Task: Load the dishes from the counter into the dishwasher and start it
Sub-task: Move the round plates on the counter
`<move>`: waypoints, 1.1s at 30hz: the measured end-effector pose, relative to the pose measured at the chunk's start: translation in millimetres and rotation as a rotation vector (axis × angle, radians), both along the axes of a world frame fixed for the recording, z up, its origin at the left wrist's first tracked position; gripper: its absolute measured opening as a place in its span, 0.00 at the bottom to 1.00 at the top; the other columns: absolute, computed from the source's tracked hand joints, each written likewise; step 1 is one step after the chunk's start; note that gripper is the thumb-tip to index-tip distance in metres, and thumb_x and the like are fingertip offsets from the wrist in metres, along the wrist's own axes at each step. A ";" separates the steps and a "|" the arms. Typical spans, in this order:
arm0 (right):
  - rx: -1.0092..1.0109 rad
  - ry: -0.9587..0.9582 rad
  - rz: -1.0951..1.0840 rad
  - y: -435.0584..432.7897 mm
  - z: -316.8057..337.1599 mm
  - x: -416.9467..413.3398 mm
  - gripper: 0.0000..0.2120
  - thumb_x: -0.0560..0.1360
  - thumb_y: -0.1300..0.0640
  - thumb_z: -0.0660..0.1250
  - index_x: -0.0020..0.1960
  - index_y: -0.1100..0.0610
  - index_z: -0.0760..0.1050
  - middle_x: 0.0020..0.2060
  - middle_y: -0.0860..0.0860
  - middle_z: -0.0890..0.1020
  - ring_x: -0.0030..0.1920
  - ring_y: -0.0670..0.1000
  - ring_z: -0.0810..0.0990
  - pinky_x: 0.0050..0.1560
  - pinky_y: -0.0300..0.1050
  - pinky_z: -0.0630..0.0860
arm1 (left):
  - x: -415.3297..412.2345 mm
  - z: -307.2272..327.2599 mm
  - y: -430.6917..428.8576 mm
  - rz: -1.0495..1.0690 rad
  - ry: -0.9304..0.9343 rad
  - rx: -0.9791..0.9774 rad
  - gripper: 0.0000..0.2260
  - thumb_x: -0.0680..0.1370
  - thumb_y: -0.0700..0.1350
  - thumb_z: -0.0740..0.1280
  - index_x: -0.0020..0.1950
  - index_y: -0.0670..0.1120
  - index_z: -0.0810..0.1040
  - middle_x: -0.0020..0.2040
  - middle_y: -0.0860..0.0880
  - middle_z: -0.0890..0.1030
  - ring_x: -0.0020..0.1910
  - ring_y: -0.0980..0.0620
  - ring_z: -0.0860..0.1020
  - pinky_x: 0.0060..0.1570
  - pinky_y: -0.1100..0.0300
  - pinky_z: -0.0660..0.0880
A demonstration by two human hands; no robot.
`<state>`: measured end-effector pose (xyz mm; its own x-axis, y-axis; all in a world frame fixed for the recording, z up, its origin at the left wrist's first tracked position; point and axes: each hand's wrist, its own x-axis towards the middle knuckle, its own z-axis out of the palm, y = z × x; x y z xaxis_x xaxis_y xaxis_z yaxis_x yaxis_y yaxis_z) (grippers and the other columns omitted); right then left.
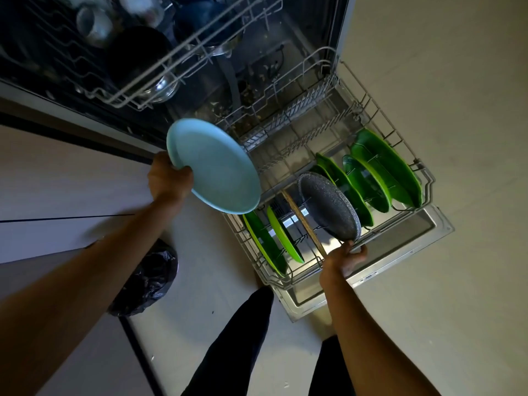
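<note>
While the left hand (168, 178) holds a pale blue round plate (217, 170) by its near rim, the plate hangs tilted in the air above the left corner of the pulled-out grey wire lower rack (427, 181), not touching it. The thumb lies over the plate's face at the rim; the other fingers are hidden behind the plate.

The right hand (344, 260) reaches down to the front of the rack, and its fingers pinch the lower edge of a grey speckled round dish (328, 207). This dish stands tilted on edge among the tines near the middle of the rack. Just left of it, a thin light wooden strip (303, 221) runs slantwise through the rack.

To the right of the grey dish, several bright green round plates (385, 167) stand on edge in a row, reaching to the rack's right end. Two more green plates (265, 241) stand on edge at the left front, below the blue plate.

The rack rests over the open steel dishwasher door (437, 224), which lies flat above the pale floor (457, 110). Higher up, the grey wire upper rack (183, 70) is drawn out and carries glassware and a dark round vessel, too dim to tell apart well.

A black plastic bag (148, 278) sits on the floor beside white cabinet fronts (57, 181), near the person's dark trouser leg (237, 347).
</note>
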<state>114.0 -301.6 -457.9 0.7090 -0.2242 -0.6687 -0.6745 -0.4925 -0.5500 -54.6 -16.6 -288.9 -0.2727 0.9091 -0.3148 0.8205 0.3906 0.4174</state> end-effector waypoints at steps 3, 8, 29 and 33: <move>-0.028 0.020 0.012 0.3 -0.3 0.2 0.19 0.80 0.38 0.58 0.68 0.35 0.57 0.70 0.59 0.73 0.63 0.65 0.76 0.64 0.67 0.73 | -4.1 -3.7 -1.6 0.040 0.030 -0.016 0.21 0.72 0.42 0.68 0.65 0.43 0.75 0.59 0.40 0.80 0.59 0.38 0.78 0.50 0.53 0.73; 0.045 0.040 -0.017 -1.6 -0.8 2.4 0.21 0.82 0.41 0.59 0.71 0.39 0.57 0.69 0.61 0.71 0.61 0.64 0.76 0.60 0.64 0.77 | 6.4 -2.6 10.3 0.080 0.037 -0.007 0.21 0.72 0.44 0.69 0.65 0.44 0.75 0.61 0.41 0.79 0.60 0.40 0.78 0.52 0.54 0.75; 0.005 0.020 0.030 -7.0 -10.7 2.6 0.18 0.80 0.40 0.58 0.66 0.31 0.55 0.70 0.61 0.71 0.65 0.65 0.74 0.67 0.67 0.70 | 58.4 -8.5 15.2 0.201 -0.458 -0.191 0.23 0.77 0.39 0.59 0.71 0.51 0.61 0.65 0.42 0.72 0.56 0.40 0.78 0.34 0.50 0.82; 0.025 0.024 0.020 -7.2 -7.9 2.7 0.18 0.80 0.38 0.58 0.67 0.31 0.56 0.70 0.61 0.72 0.65 0.65 0.74 0.66 0.67 0.71 | 55.2 -12.9 14.4 0.197 -0.438 -0.172 0.24 0.77 0.38 0.58 0.73 0.50 0.59 0.67 0.42 0.71 0.55 0.41 0.78 0.36 0.49 0.83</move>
<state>116.8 -308.8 -465.8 0.6971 -0.1930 -0.6905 -0.6774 -0.4928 -0.5462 0.6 -2.2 -301.8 -0.2427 0.7786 -0.5787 0.4871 0.6137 0.6214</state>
